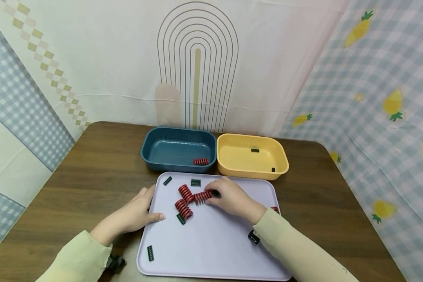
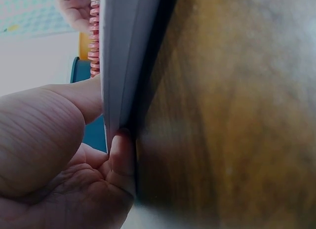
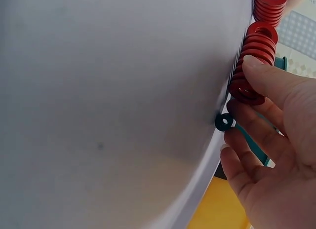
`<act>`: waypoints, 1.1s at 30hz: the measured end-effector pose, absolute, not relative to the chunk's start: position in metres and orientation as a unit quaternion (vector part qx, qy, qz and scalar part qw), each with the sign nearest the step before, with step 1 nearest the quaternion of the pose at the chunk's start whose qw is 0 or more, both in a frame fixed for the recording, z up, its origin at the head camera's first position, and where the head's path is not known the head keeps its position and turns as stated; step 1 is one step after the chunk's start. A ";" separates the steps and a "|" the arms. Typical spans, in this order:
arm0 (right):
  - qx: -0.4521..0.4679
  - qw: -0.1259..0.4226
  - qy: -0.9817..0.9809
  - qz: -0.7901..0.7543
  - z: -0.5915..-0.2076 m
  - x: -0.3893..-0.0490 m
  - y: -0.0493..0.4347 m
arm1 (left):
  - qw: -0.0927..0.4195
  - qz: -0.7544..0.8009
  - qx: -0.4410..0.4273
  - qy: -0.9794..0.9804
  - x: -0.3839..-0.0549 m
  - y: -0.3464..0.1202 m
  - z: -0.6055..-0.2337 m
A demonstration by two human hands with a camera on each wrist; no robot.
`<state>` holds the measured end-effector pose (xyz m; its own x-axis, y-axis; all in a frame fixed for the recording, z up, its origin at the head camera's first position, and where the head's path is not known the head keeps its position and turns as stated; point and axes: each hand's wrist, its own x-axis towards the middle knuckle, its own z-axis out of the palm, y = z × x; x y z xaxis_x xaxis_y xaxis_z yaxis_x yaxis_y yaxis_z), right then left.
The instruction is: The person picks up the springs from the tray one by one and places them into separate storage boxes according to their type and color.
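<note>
My right hand (image 1: 230,197) is over the upper middle of the lilac tray (image 1: 211,243), thumb and fingers pinching a red coil spring (image 1: 199,197). In the right wrist view the thumb lies across that spring (image 3: 259,44), and a small dark green spring (image 3: 224,122) is close to the other fingers. Two more red springs (image 1: 186,193) (image 1: 183,209) lie just left of the pinched one. At the tray's left edge my left hand (image 1: 138,211) grips the rim; the left wrist view shows its thumb above and a finger (image 2: 121,157) below.
Small dark green springs (image 1: 150,253) lie scattered on the tray. Behind it stand a blue bin (image 1: 178,168) holding a red spring (image 1: 200,161) and a yellow bin (image 1: 250,172) holding two dark springs (image 1: 255,150). Another red spring (image 1: 275,209) is partly hidden by the right arm.
</note>
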<state>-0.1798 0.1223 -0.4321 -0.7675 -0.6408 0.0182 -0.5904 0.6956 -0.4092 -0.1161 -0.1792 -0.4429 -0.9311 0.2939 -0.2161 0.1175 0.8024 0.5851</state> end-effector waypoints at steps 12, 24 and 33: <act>-0.329 0.060 0.921 -0.200 -0.428 -0.173 0.129 | 0.148 0.294 0.111 0.938 -0.116 -0.178 -0.441; -0.335 0.055 0.920 -0.196 -0.427 -0.171 0.131 | 0.144 0.291 0.116 0.939 -0.116 -0.180 -0.442; -0.349 0.024 0.921 -0.173 -0.428 -0.166 0.131 | 0.143 0.293 0.113 0.939 -0.115 -0.180 -0.444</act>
<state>-0.1662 0.1312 -0.4276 -0.7552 -0.6509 0.0769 -0.6343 0.6962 -0.3360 -0.1147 -0.1796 -0.4436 -0.9339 0.2952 -0.2015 0.1280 0.8027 0.5825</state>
